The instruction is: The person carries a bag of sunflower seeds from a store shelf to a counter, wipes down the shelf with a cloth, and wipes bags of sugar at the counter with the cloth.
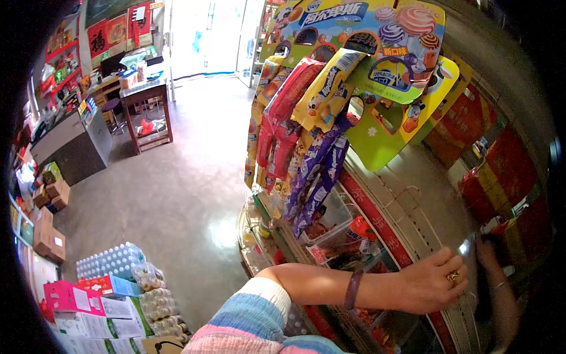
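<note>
Left hand (433, 283) beside reflective panel (519, 268), fingers (455, 290) curled, hold unclear, red shelf edge (396, 248) beneath, broad floor (183, 177) beyond

Layout of the shop floor as I see it through the head camera. Far centre: a doorway (209, 38), beyond the open floor (159, 194). Far left: a table (143, 92) holding containers (132, 75), with a stool (110, 106) to its left and a counter (68, 150) nearer me. Left edge: stacked cartons (48, 236). Lower left: bottle packs (111, 261) behind and beside boxes (73, 298). Right of the floor: a shelf unit (383, 227), snack packets (327, 88) hanging above its bins (333, 218), display cards (407, 53) behind and right of the packets.
</note>
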A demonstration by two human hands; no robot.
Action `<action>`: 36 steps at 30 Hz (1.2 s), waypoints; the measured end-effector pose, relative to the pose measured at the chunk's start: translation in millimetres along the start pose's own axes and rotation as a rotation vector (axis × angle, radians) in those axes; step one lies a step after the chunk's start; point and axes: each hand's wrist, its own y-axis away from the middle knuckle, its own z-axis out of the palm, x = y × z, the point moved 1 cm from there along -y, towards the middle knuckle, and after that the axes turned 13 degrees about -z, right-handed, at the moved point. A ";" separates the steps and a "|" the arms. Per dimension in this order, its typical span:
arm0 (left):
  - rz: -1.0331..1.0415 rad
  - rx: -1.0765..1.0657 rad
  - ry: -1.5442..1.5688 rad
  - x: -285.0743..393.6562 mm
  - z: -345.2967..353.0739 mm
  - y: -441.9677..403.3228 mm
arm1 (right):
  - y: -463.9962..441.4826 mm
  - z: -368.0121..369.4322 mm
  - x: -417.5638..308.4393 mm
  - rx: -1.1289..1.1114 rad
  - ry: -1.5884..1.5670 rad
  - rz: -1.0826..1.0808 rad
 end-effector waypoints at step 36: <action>-0.032 -0.102 -0.266 15.6 -12.9 -8.3 | 166.8 2.5 31.5 0.091 -0.055 0.115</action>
